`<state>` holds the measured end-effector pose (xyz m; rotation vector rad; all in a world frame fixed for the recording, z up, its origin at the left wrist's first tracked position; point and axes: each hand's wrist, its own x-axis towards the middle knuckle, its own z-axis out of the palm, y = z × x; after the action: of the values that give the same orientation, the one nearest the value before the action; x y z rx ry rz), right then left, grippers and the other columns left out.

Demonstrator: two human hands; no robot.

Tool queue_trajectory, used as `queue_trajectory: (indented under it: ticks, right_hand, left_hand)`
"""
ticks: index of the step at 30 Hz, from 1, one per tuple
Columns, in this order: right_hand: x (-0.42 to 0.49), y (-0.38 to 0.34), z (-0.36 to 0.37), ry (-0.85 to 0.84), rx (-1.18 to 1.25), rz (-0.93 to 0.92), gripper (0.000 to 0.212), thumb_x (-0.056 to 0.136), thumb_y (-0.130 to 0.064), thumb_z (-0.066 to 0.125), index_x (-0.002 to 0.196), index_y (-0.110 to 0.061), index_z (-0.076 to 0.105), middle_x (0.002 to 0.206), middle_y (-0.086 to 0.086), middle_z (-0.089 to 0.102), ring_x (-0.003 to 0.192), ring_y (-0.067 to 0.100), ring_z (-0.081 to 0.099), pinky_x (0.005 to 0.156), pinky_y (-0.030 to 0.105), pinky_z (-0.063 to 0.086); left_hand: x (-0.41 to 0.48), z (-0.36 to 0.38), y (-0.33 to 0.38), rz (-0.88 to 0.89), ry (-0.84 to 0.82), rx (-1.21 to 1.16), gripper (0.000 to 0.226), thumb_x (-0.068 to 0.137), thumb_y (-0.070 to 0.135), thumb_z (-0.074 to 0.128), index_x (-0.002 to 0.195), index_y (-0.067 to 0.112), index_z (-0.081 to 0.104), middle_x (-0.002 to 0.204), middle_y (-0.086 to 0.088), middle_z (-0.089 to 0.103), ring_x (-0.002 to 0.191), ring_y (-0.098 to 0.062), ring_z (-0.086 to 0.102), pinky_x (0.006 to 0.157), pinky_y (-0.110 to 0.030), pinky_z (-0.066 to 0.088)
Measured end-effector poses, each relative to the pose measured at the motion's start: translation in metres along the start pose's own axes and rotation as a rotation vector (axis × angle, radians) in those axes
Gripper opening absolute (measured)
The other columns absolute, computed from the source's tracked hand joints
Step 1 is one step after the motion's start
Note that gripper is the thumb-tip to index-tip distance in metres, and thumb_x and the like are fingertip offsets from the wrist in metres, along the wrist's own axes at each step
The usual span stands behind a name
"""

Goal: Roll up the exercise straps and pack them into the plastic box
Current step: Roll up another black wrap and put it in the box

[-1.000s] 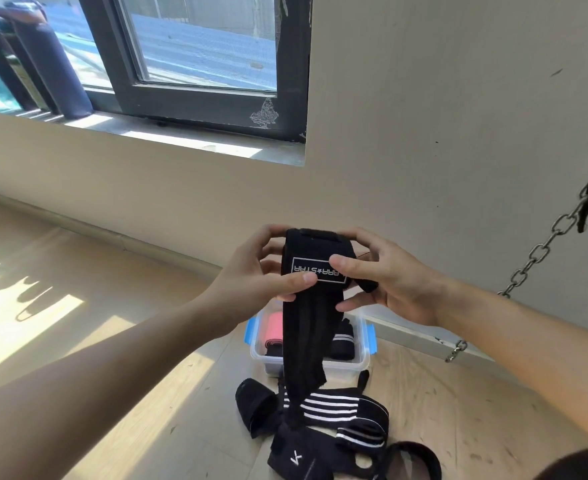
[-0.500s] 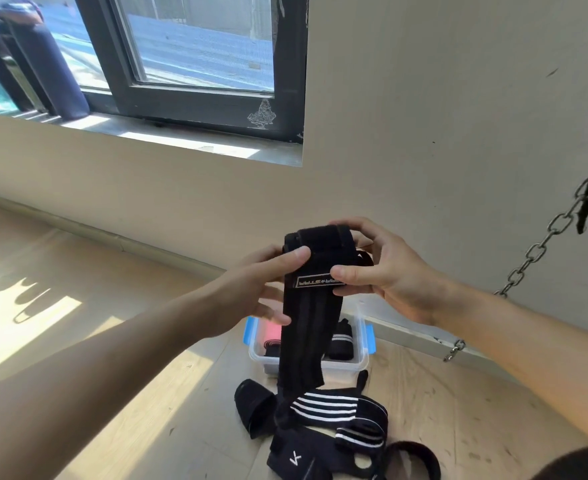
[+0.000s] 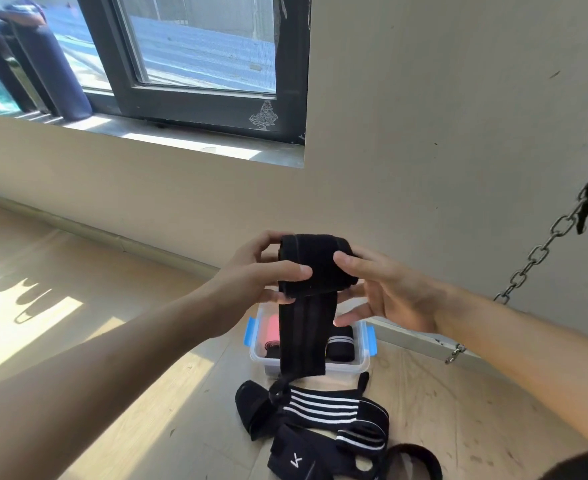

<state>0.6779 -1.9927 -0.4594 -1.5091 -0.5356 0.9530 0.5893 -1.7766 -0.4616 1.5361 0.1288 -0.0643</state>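
I hold a black exercise strap (image 3: 315,263) in the air, partly wound into a roll. My left hand (image 3: 258,278) grips the roll's left end and my right hand (image 3: 386,292) grips its right end. The strap's loose tail (image 3: 304,337) hangs straight down in front of the clear plastic box (image 3: 362,363) with blue latches on the floor. Inside the box lie a pink roll (image 3: 272,332) and a black rolled strap (image 3: 340,346). A heap of loose black straps with white stripes (image 3: 323,410) lies on the floor in front of the box.
The box stands against a beige wall with a baseboard (image 3: 414,339). A metal chain (image 3: 542,247) hangs down at the right to an anchor near the floor. A dark-framed window (image 3: 195,98) sits above left. Sunlit wooden floor (image 3: 78,341) spreads to the left.
The roll has grown by another turn: the white label that faced me is now wound out of sight, and the hanging tail is shorter.
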Motion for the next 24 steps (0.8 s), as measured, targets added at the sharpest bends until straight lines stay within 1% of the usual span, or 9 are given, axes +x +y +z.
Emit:
queue_trajectory:
  ticks: [2, 4, 7, 9, 13, 17, 20, 22, 24]
  right_hand:
    - [0.0007, -0.0001, 0.0016, 0.013, 0.027, 0.001, 0.052, 0.086, -0.05, 0.065, 0.131, -0.025, 0.063, 0.129, 0.01, 0.065, 0.114, 0.036, 0.067, 0.079, 0.044, 0.059]
    - [0.002, 0.0004, 0.0016, 0.044, 0.029, -0.039, 0.051, 0.086, -0.041, 0.07, 0.131, -0.019, 0.062, 0.123, 0.012, 0.068, 0.108, 0.033, 0.07, 0.077, 0.041, 0.059]
    - [0.0027, -0.0002, 0.0005, 0.08, 0.041, -0.094, 0.046, 0.088, -0.028, 0.074, 0.13, -0.016, 0.062, 0.107, 0.004, 0.071, 0.093, 0.019, 0.071, 0.071, 0.033, 0.058]
    - [0.0018, -0.0018, 0.0004, 0.089, 0.052, -0.124, 0.046, 0.087, -0.023, 0.071, 0.131, -0.016, 0.061, 0.11, 0.006, 0.07, 0.096, 0.02, 0.071, 0.07, 0.032, 0.058]
    - [0.0018, -0.0026, -0.0001, 0.123, 0.068, -0.209, 0.052, 0.081, -0.014, 0.077, 0.131, -0.016, 0.06, 0.118, 0.012, 0.068, 0.103, 0.027, 0.072, 0.076, 0.038, 0.061]
    - [0.0037, 0.0035, -0.003, 0.164, -0.011, -0.272, 0.061, 0.077, -0.004, 0.08, 0.131, -0.022, 0.06, 0.128, 0.013, 0.064, 0.106, 0.03, 0.071, 0.082, 0.044, 0.061]
    - [0.0036, 0.0059, -0.0037, 0.152, -0.148, -0.315, 0.066, 0.078, 0.003, 0.082, 0.133, -0.023, 0.058, 0.126, 0.008, 0.064, 0.113, 0.022, 0.066, 0.084, 0.035, 0.059]
    - [0.0036, 0.0059, -0.0037, 0.181, -0.286, -0.313, 0.07, 0.074, 0.004, 0.084, 0.133, -0.025, 0.058, 0.121, 0.004, 0.067, 0.111, 0.015, 0.065, 0.086, 0.027, 0.056]
    - [0.0032, 0.0052, -0.0036, 0.187, -0.331, -0.265, 0.072, 0.073, 0.002, 0.086, 0.133, -0.028, 0.058, 0.115, -0.002, 0.069, 0.105, 0.015, 0.068, 0.082, 0.028, 0.058]
  left_hand:
    - [0.0001, -0.0011, -0.0014, 0.028, -0.008, 0.014, 0.06, 0.071, 0.011, 0.077, 0.128, 0.021, 0.06, 0.12, -0.012, 0.072, 0.106, -0.032, 0.072, 0.085, -0.041, 0.061]
    - [-0.0005, -0.002, -0.0026, 0.043, -0.022, 0.036, 0.065, 0.068, 0.005, 0.077, 0.128, 0.022, 0.06, 0.121, -0.01, 0.07, 0.106, -0.032, 0.072, 0.093, -0.045, 0.06]
    - [-0.0009, -0.0013, -0.0015, 0.003, -0.062, 0.028, 0.068, 0.069, 0.004, 0.077, 0.131, 0.023, 0.058, 0.122, -0.006, 0.069, 0.109, -0.029, 0.072, 0.095, -0.048, 0.059]
    - [-0.0018, -0.0006, -0.0012, -0.059, -0.114, 0.047, 0.067, 0.074, 0.011, 0.077, 0.135, 0.027, 0.056, 0.125, -0.004, 0.069, 0.114, -0.026, 0.07, 0.096, -0.05, 0.059]
    - [-0.0043, 0.0004, -0.0031, -0.177, -0.204, 0.045, 0.06, 0.083, 0.038, 0.078, 0.137, 0.037, 0.054, 0.131, 0.001, 0.068, 0.116, -0.026, 0.07, 0.093, -0.048, 0.059]
    - [-0.003, 0.0036, -0.0013, -0.171, -0.168, 0.018, 0.055, 0.085, 0.051, 0.071, 0.135, 0.033, 0.059, 0.127, 0.001, 0.071, 0.115, -0.026, 0.071, 0.093, -0.048, 0.059]
    - [-0.0016, 0.0044, -0.002, -0.155, -0.101, 0.028, 0.057, 0.085, 0.054, 0.073, 0.135, 0.032, 0.059, 0.128, -0.001, 0.07, 0.113, -0.025, 0.072, 0.09, -0.045, 0.06]
    - [-0.0016, 0.0043, -0.0031, -0.145, -0.061, 0.045, 0.058, 0.083, 0.048, 0.077, 0.134, 0.029, 0.058, 0.129, -0.003, 0.069, 0.108, -0.024, 0.073, 0.086, -0.041, 0.061]
    - [-0.0015, 0.0034, -0.0039, -0.124, -0.037, 0.045, 0.061, 0.079, 0.04, 0.084, 0.133, 0.027, 0.059, 0.126, -0.005, 0.071, 0.105, -0.024, 0.074, 0.081, -0.036, 0.06]
